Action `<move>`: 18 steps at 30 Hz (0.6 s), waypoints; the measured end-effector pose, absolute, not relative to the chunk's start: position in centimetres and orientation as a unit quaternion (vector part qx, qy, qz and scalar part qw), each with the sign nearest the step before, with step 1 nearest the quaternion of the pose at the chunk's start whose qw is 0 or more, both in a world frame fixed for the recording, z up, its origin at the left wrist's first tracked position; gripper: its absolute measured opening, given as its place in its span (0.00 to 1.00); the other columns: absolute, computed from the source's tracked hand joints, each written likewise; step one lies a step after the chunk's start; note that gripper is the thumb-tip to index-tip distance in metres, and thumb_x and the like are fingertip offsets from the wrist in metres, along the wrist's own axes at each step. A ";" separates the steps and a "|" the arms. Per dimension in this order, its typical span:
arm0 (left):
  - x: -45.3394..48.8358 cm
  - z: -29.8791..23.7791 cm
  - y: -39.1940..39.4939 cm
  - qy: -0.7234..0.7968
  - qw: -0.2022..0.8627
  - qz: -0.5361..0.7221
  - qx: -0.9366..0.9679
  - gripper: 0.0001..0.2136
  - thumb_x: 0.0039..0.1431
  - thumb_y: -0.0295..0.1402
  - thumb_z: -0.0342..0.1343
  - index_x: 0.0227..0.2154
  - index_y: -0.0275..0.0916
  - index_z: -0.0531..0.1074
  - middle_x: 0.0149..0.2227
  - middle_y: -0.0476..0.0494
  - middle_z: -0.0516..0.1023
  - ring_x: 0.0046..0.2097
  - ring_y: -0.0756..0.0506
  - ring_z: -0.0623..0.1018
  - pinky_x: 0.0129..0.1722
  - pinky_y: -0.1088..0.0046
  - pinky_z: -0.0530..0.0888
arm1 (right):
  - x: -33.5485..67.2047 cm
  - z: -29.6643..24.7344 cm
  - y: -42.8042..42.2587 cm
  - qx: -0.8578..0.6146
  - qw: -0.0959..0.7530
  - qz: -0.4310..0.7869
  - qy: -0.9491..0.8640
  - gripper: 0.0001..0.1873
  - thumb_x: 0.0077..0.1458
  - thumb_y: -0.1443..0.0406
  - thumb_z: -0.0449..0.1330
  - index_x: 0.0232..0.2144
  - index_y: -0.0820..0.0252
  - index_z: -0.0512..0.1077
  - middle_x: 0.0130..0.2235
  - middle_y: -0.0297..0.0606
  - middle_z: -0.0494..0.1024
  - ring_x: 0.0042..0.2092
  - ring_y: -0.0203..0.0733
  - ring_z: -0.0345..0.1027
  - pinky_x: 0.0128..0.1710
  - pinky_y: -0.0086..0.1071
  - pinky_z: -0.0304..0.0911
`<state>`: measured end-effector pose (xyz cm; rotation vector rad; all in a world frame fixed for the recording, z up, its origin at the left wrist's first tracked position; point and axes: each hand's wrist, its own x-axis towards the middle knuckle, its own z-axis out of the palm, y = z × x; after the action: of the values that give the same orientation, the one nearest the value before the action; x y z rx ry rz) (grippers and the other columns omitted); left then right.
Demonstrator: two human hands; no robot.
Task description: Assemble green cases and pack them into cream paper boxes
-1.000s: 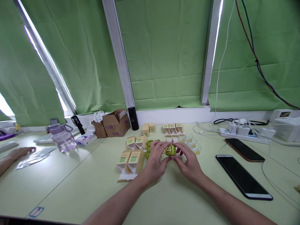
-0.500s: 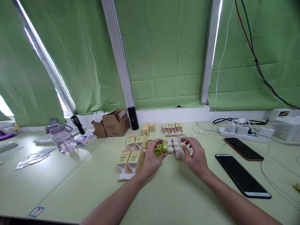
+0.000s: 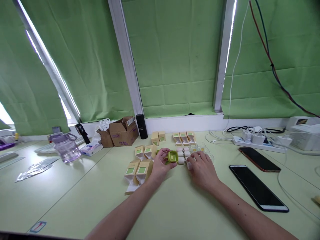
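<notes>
My left hand grips a small green case just above the pale green table, with its open side toward me. My right hand lies with fingers curled over small white pieces set in rows on the table; whether it grips one is hidden. Tan cartons with green labels stand to the left of my hands, and more cartons stand behind them. Clear plastic trays lie just beyond my right hand.
Two black phones lie at the right, and a white power strip with cables sits behind them. An open brown box, a black cylinder and a purple water jug stand at the back left. Plastic bags lie at the far left.
Both hands held the green case together; the right hand let go and came down on the white pieces. The left hand shifted the case left and turned it. Another person's hand at far left withdrew.
</notes>
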<state>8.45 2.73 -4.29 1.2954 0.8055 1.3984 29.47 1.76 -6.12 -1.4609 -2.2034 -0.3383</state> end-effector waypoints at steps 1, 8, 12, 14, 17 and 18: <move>8.5 -4.2 2.7 0.332 0.514 0.582 0.536 0.30 0.39 0.30 0.77 0.44 0.41 0.68 0.46 0.41 0.83 0.45 0.43 0.81 0.42 0.71 0.74 | 29.5 -6.2 1.8 -0.534 0.233 -0.126 -0.803 0.15 0.52 0.73 0.62 0.43 0.58 0.78 0.48 0.45 0.78 0.54 0.55 0.62 0.51 0.41 0.53; 8.7 -3.8 2.3 0.304 0.538 0.580 0.531 0.30 0.39 0.28 0.77 0.44 0.41 0.67 0.51 0.37 0.83 0.48 0.42 0.82 0.42 0.71 0.75 | 29.4 -6.3 2.1 -0.535 0.224 -0.149 -0.801 0.09 0.58 0.72 0.61 0.40 0.58 0.77 0.47 0.45 0.77 0.53 0.54 0.62 0.49 0.41 0.53; 8.6 -3.9 2.4 0.303 0.541 0.579 0.530 0.30 0.40 0.27 0.77 0.44 0.41 0.67 0.51 0.36 0.83 0.47 0.41 0.82 0.41 0.71 0.76 | 29.4 -6.3 2.2 -0.534 0.224 -0.164 -0.799 0.09 0.59 0.74 0.59 0.38 0.58 0.76 0.45 0.45 0.78 0.52 0.54 0.63 0.48 0.41 0.54; 8.6 -3.9 2.4 0.304 0.539 0.580 0.529 0.29 0.40 0.27 0.77 0.44 0.41 0.68 0.52 0.36 0.83 0.47 0.42 0.82 0.40 0.71 0.76 | 29.4 -6.5 2.2 -0.529 0.226 -0.168 -0.800 0.10 0.57 0.75 0.59 0.37 0.59 0.76 0.45 0.45 0.78 0.52 0.55 0.64 0.48 0.42 0.55; 8.5 -3.9 2.5 0.307 0.536 0.583 0.528 0.30 0.39 0.28 0.78 0.44 0.41 0.68 0.52 0.35 0.83 0.46 0.42 0.82 0.41 0.70 0.76 | 29.5 -6.6 2.2 -0.521 0.248 -0.156 -0.802 0.11 0.55 0.76 0.58 0.37 0.59 0.75 0.45 0.46 0.78 0.53 0.57 0.64 0.49 0.44 0.57; 8.5 -3.9 2.5 0.308 0.534 0.585 0.527 0.30 0.39 0.28 0.78 0.44 0.41 0.68 0.52 0.35 0.83 0.46 0.41 0.83 0.41 0.70 0.77 | 29.5 -6.5 2.1 -0.518 0.266 -0.144 -0.800 0.11 0.55 0.76 0.59 0.38 0.59 0.75 0.46 0.47 0.78 0.53 0.58 0.64 0.49 0.45 0.58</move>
<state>8.54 2.47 -3.92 1.2564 0.7335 1.3938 29.52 2.14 -6.54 -1.3989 -2.1603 -0.3887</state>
